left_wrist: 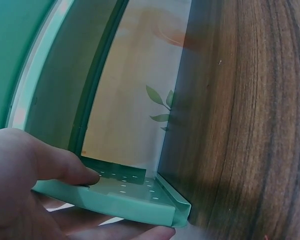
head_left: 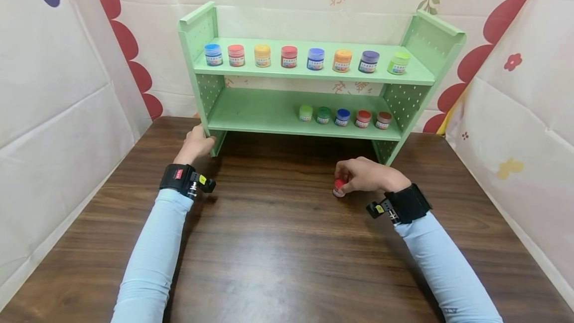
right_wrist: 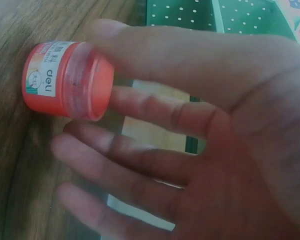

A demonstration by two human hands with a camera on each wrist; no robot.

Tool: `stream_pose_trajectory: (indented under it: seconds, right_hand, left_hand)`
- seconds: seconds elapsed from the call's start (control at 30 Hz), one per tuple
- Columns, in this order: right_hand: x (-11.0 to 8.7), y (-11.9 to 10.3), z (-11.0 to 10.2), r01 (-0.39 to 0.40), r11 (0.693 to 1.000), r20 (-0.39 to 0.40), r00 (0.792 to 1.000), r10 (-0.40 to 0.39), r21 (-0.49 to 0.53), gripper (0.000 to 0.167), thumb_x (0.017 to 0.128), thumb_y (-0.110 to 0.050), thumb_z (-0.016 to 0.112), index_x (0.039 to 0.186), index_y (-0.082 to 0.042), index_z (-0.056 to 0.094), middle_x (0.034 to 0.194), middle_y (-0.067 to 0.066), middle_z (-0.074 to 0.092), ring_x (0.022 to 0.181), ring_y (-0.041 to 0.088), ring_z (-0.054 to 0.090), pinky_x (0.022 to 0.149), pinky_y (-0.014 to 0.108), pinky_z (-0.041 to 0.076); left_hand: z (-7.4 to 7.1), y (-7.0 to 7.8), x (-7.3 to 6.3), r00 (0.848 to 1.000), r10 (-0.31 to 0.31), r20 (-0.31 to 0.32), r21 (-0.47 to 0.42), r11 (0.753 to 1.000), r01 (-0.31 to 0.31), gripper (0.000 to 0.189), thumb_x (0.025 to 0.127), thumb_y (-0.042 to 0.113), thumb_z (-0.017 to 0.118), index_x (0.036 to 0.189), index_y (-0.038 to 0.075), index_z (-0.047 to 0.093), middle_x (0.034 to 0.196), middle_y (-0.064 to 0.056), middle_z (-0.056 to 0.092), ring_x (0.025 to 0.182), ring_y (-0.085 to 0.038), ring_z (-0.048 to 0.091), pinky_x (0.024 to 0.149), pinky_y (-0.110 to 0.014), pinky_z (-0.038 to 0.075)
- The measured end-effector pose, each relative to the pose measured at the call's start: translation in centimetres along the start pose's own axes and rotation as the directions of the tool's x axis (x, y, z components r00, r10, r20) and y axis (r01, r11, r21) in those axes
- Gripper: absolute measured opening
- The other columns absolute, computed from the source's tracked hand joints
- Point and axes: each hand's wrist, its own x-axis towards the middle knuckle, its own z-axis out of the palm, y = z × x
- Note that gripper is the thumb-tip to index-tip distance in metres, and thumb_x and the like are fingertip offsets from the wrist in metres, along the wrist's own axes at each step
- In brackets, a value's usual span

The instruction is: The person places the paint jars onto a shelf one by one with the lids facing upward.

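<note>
In the head view my left hand (head_left: 196,143) grips the lower left side panel of a green two-tier shelf (head_left: 251,108). The left wrist view puts the thumb on the panel's inner face (left_wrist: 115,182) and the fingers on its outer side. My right hand (head_left: 365,173) pinches a small red paint jar (head_left: 338,187) low over the table, in front of the shelf's right part. Close up in the right wrist view, thumb and index finger hold the red jar (right_wrist: 45,82) by its lid; a "deli" label shows. The other fingers are spread apart from it.
On the upper tier stands a row of several coloured jars (head_left: 289,57). Several more jars, among them a blue one (head_left: 342,117), line the right of the lower tier. Patterned cloth (head_left: 58,88) walls the brown wooden table (head_left: 260,243) at back and sides.
</note>
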Motion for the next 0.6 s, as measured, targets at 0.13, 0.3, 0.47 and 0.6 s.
stream_pose_trajectory:
  seconds: [0.13,0.3,0.47,0.6]
  right_hand:
    - [0.05,-0.06,0.0,0.025,0.999,-0.001,1.0,-0.025,0.029,0.028,0.084,-0.01,0.083,0.107,-0.011,0.067,0.09,0.002,0.069,0.083,0.015,0.06,0.073,0.03,0.051]
    - [-0.01,-0.02,-0.03,0.036,0.999,-0.021,0.999,-0.035,0.019,0.023,0.088,-0.005,0.077,0.109,-0.009,0.068,0.09,0.002,0.067,0.083,0.016,0.058,0.074,0.031,0.05]
    - [-0.18,0.22,-0.12,0.033,0.999,-0.038,0.999,-0.032,0.026,0.025,0.092,-0.003,0.07,0.117,-0.005,0.069,0.094,0.004,0.066,0.083,0.018,0.056,0.074,0.033,0.048]
    - [-0.15,0.29,-0.09,0.035,0.999,-0.039,0.999,-0.034,0.031,0.026,0.093,-0.003,0.069,0.119,-0.004,0.069,0.095,0.005,0.066,0.083,0.018,0.055,0.073,0.032,0.048]
  left_hand:
    - [0.07,-0.09,0.01,1.0,0.003,-0.006,0.004,1.0,-0.003,0.039,0.098,0.017,0.048,0.132,-0.003,0.053,0.121,-0.023,0.06,0.112,-0.038,0.055,0.1,-0.057,0.046]
    - [0.06,-0.19,-0.03,1.0,-0.001,0.002,0.0,1.0,0.001,0.041,0.098,0.017,0.047,0.134,-0.002,0.052,0.122,-0.024,0.061,0.112,-0.039,0.056,0.099,-0.056,0.047]
    - [0.09,-0.21,0.05,1.0,0.01,-0.005,0.007,1.0,-0.01,0.038,0.098,0.016,0.047,0.13,-0.002,0.053,0.119,-0.023,0.06,0.11,-0.039,0.055,0.098,-0.056,0.046]
    - [0.12,-0.15,0.01,1.0,0.008,-0.003,0.003,1.0,-0.008,0.036,0.098,0.016,0.048,0.129,-0.002,0.054,0.116,-0.023,0.061,0.107,-0.038,0.057,0.094,-0.052,0.048]
